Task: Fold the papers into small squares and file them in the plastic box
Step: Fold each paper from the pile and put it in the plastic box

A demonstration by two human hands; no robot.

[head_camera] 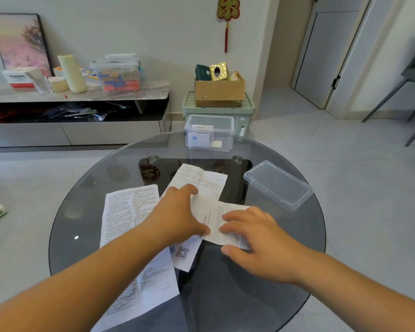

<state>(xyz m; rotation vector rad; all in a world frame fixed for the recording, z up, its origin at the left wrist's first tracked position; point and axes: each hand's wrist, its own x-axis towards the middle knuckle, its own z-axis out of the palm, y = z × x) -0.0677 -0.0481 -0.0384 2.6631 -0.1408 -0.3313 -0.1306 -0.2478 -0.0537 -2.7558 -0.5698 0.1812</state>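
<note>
Glass table [86, 200] | left hand [177, 212] grips creased paper [213, 214] | right hand [256, 238] presses

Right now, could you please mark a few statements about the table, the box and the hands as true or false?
1. The clear plastic box stands at the far edge of the glass table with no lid on it. True.
2. The right hand holds the lid. False: the lid lies on the table, right of the papers, and the right hand rests on the folded paper.
3. The left hand touches that same folded paper. True.
4. The box is empty. False: white pieces are already inside.
5. Only one paper is on the table. False: a printed sheet lies under the left forearm.
</note>
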